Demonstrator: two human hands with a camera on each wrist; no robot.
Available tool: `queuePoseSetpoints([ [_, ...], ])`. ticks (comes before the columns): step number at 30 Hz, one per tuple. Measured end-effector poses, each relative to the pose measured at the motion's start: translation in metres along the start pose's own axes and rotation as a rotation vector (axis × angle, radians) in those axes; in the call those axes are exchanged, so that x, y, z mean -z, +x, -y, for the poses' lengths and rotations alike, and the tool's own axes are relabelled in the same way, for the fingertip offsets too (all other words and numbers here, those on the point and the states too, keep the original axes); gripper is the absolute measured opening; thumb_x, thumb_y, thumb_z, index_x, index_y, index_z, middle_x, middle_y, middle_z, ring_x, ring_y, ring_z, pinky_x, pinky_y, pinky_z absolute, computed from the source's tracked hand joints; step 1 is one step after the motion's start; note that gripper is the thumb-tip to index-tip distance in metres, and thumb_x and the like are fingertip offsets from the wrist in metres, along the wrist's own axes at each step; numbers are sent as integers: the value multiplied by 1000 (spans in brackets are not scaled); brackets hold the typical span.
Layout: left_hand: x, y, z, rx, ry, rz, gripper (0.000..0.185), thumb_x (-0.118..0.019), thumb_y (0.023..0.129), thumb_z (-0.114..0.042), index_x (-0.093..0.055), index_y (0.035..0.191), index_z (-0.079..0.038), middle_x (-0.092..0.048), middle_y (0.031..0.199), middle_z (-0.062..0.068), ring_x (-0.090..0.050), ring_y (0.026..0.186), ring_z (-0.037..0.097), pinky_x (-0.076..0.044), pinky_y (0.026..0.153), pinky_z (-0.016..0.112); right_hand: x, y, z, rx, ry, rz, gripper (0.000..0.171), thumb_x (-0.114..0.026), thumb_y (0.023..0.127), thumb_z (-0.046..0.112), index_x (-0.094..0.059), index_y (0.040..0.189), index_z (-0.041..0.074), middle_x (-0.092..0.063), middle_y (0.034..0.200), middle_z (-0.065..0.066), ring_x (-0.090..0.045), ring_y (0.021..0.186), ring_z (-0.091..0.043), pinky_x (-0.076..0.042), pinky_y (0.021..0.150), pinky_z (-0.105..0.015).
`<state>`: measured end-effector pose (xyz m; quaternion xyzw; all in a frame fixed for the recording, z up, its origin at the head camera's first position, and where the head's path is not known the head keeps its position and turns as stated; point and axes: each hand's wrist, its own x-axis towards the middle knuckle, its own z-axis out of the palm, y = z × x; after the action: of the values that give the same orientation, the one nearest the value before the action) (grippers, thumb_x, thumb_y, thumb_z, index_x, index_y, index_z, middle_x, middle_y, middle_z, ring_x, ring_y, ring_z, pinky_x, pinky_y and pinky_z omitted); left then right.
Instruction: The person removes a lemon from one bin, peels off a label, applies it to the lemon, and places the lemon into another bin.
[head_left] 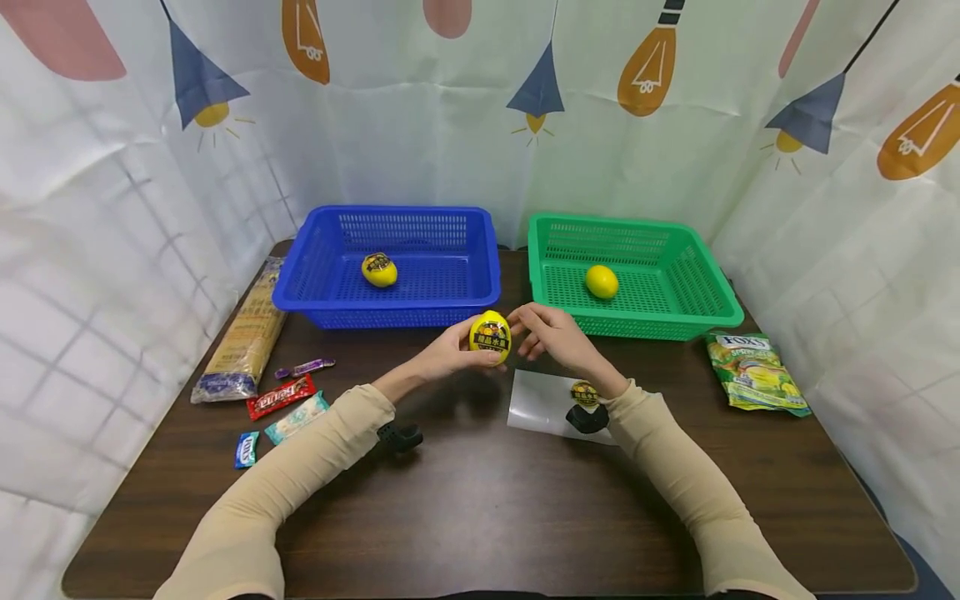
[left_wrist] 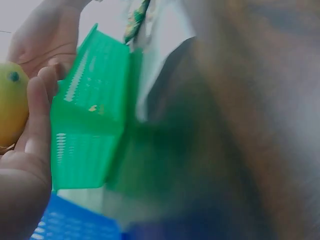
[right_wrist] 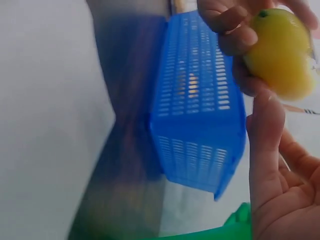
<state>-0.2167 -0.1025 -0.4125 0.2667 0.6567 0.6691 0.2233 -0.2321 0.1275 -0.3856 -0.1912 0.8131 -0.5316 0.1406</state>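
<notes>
- The left hand (head_left: 450, 354) holds a yellow lemon with a sticker (head_left: 490, 337). Its fingers curl round the lemon from the 9 o'clock side.
- The lemon is up off the brown table (head_left: 480, 500), near the middle, just in front of the two baskets.
- The right hand (head_left: 551, 333) is at 3 o'clock from the lemon. Its fingertips (head_left: 517, 317) reach the lemon's edge, and its fingers are only loosely bent. I cannot tell if they pinch the sticker.
- The blue basket (head_left: 390, 258) sits at 11 o'clock from the lemon. A stickered lemon (head_left: 379, 269) lies inside it.
- The green basket (head_left: 633, 275) sits at 1 o'clock. A plain lemon (head_left: 602, 282) lies inside it.
- A shiny sheet (head_left: 540, 404) lies at 5 o'clock from the held lemon, with a round sticker (head_left: 584, 392) on it.
- A noodle pack (head_left: 243, 333) and small candies (head_left: 281, 396) lie at 9 o'clock on the table.
- A green candy bag (head_left: 756, 372) lies at 3 o'clock.
</notes>
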Motion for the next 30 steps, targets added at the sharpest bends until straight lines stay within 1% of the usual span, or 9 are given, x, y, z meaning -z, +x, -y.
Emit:
queuePoseSetpoints([
  [3, 9, -1, -14, 1, 16, -39, 62, -68, 93, -18, -35, 144, -6, -67, 106, 4, -74, 91, 28, -61, 75, 38, 3, 6, 5, -12, 21, -10, 45, -41, 106, 44, -60, 127, 8, -66, 116, -26, -70, 87, -43, -62, 76, -52],
  [6, 18, 0, -30, -10, 13, -88, 61, -70, 92, -20, -34, 140, -9, -68, 103, 3, -74, 84, 18, -58, 68, 28, 5, 14, 9, -29, 16, -19, 45, -46, 105, 42, -56, 132, 8, -66, 118, -26, -71, 93, -43, -63, 78, -50],
  [10, 32, 5, -51, -45, 21, -141, 55, -65, 94, -16, -34, 140, -12, -67, 106, 2, -74, 83, 14, -55, 66, 25, 5, 27, 17, -62, -35, -29, 52, -53, 102, 39, -49, 142, 5, -67, 123, -23, -75, 93, -34, -63, 80, -45],
  [14, 44, 18, -68, -83, 18, -189, 53, -57, 99, -15, -34, 147, -14, -62, 114, 2, -73, 86, 13, -56, 68, 25, 6, 41, 24, -98, -119, -62, 61, -57, 101, 36, -41, 148, 2, -66, 128, -23, -75, 95, -34, -64, 74, -34],
  [15, 47, 23, -72, -90, 12, -206, 53, -56, 99, -16, -35, 148, -14, -61, 114, 3, -73, 86, 13, -56, 68, 25, 6, 45, 24, -107, -137, -72, 61, -57, 101, 35, -40, 149, 2, -66, 129, -23, -75, 96, -36, -64, 73, -33],
  [17, 53, 31, -79, -92, 1, -241, 51, -55, 100, -17, -37, 148, -13, -60, 113, 3, -72, 86, 12, -56, 68, 24, 6, 52, 23, -120, -147, -91, 63, -58, 101, 33, -37, 150, -1, -66, 128, -24, -73, 99, -38, -64, 75, -36],
  [22, 79, 52, -88, -34, 50, -334, 50, -59, 100, -25, -44, 145, -13, -62, 110, 3, -72, 84, 13, -57, 72, 25, -1, 63, 17, -141, -119, -132, 65, -62, 98, 27, -37, 150, -4, -69, 123, -25, -73, 99, -38, -61, 85, -47],
  [25, 98, 64, -87, 22, 79, -413, 55, -63, 97, -31, -45, 146, -13, -62, 109, 3, -72, 81, 12, -58, 73, 24, -8, 64, 17, -152, -87, -157, 64, -64, 97, 23, -37, 150, -3, -69, 121, -25, -73, 100, -38, -60, 87, -46],
  [30, 128, 72, -88, 118, -39, -564, 67, -64, 96, -35, -35, 150, -8, -61, 106, 4, -72, 74, 11, -57, 67, 19, -17, 67, 17, -180, 16, -167, 63, -63, 98, 18, -35, 152, 1, -69, 121, -21, -73, 103, -36, -59, 90, -43],
])
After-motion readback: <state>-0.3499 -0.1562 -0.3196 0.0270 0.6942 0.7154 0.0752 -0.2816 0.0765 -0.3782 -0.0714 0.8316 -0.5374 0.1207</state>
